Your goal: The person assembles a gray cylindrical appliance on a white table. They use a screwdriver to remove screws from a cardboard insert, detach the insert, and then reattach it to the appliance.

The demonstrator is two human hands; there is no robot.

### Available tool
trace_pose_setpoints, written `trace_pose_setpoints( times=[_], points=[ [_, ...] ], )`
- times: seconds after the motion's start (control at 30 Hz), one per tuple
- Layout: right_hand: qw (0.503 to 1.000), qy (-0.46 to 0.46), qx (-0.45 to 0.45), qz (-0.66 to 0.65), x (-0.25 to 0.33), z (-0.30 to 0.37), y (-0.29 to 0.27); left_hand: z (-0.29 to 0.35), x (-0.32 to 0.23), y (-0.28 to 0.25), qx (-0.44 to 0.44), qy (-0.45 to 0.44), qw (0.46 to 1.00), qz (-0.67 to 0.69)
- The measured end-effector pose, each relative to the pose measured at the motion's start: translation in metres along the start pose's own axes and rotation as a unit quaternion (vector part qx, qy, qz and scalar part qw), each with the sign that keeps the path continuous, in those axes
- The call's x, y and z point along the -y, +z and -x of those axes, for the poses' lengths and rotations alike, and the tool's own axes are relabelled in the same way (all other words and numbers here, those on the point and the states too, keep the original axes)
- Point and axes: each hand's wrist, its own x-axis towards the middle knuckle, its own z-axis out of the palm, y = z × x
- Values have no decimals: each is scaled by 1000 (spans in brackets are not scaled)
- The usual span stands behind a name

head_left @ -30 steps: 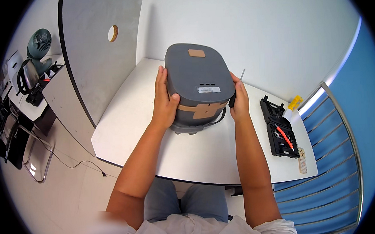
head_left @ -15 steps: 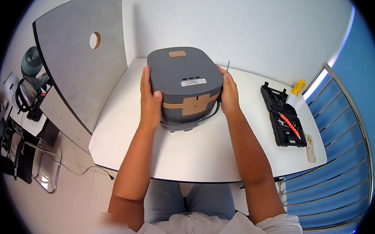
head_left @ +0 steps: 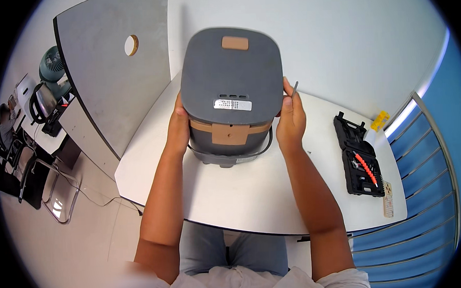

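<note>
Grey rice cooker (head_left: 231, 74), two-sided hold

Left hand (head_left: 178, 128) part-open, cupping cooker's left side. Cooker mid-worktop (head_left: 233, 195), hinge toward wearer; cannot tell whether feet touch. Right hand (head_left: 291, 125) curled against right side, screwdriver (head_left: 295, 88) jutting above thumb. Farther right: opened black tool case (head_left: 351, 172).

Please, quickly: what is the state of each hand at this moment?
Left hand: holding the left side of the gray appliance, fingers partly hidden.
Right hand: holding the right side, with a thin metal-shafted tool also in its grip.
</note>
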Motion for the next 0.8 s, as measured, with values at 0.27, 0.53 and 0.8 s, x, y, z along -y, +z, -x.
trace_pose_setpoints(
  times=[0.27,0.53,0.8],
  points=[
    [998,58,5,-31,43,-7,-13,0,8,8,32,29,999,-21],
    [991,127,23,-27,43,-7,-16,-1,14,20,-8,136,988,-71],
    [973,154,87,-149,24,-7,-42,-7,20,9,40,198,972,-118]
  ],
)
